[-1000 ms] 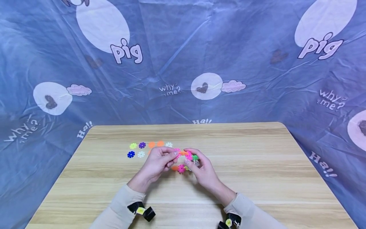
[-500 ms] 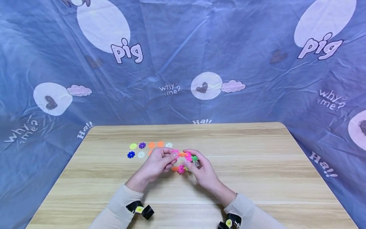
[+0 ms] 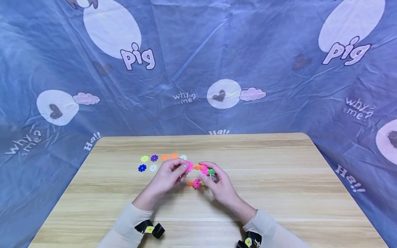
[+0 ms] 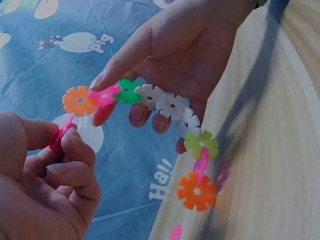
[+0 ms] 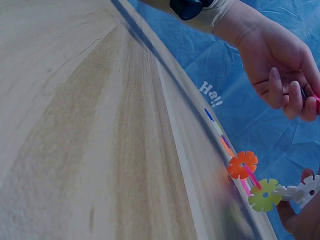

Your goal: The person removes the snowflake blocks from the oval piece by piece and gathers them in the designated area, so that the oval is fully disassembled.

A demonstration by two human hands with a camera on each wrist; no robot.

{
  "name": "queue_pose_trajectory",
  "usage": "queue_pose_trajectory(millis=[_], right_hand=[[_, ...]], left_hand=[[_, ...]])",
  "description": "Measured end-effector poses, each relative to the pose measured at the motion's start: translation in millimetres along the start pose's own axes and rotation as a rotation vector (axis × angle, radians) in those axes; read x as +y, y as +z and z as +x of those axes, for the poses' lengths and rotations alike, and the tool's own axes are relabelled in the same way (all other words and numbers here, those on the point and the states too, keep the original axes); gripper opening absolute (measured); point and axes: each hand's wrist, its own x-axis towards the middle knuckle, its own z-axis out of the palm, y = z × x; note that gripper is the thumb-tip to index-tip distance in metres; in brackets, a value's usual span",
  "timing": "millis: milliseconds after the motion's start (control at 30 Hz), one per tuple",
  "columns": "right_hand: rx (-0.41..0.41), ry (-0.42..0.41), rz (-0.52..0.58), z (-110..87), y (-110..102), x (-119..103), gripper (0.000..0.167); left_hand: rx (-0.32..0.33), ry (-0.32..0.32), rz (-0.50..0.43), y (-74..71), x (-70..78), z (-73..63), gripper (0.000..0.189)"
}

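Left grip (image 3: 165,177), wrist angled inward: my thumb and index finger are pinched closed on a single pink snowflake disc (image 3: 189,167). Right grip (image 3: 222,185), palm turned to face it: thumb in front, fingers part-curled behind the curved chain of snowflake discs (image 4: 165,107), held above the worktop (image 3: 279,182). The chain's orange end disc (image 4: 72,103) projects past my right thumb towards the left grip, near the pink disc but apart. Loose discs (image 3: 154,159) lie beyond the left grip.
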Motion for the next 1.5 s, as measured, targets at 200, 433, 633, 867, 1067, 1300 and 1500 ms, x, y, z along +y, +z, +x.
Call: queue_pose_trajectory(millis=[200, 433, 633, 867, 1067, 1300, 1500], right_hand=[[0.008, 0.013, -0.007, -0.2, 1, 0, 0.042], [0.005, 0.008, -0.010, 0.0, 0, 2, 0.042], [-0.002, 0.023, 0.000, -0.2, 0, 0, 0.042], [-0.023, 0.029, 0.023, -1.2, 0, -1, 0.043], [-0.020, 0.033, 0.016, -1.4, 0, -2, 0.043], [-0.029, 0.057, 0.035, -1.4, 0, -2, 0.044], [-0.025, 0.075, 0.027, -0.2, 0, -2, 0.044]], left_hand=[[0.078, 0.002, 0.092, -4.1, 0.5, -4.2, 0.018], [0.137, 0.058, 0.188, -10.7, -3.6, -8.1, 0.019], [0.115, 0.059, 0.208, -17.5, -7.6, -10.6, 0.023], [0.119, 0.045, 0.228, -22.0, -8.9, -12.0, 0.027], [0.132, 0.040, 0.215, -26.3, -9.7, -14.3, 0.029], [0.161, 0.044, 0.248, -32.0, -12.1, -16.0, 0.028], [0.188, 0.020, 0.288, -36.7, -15.2, -16.8, 0.029]])
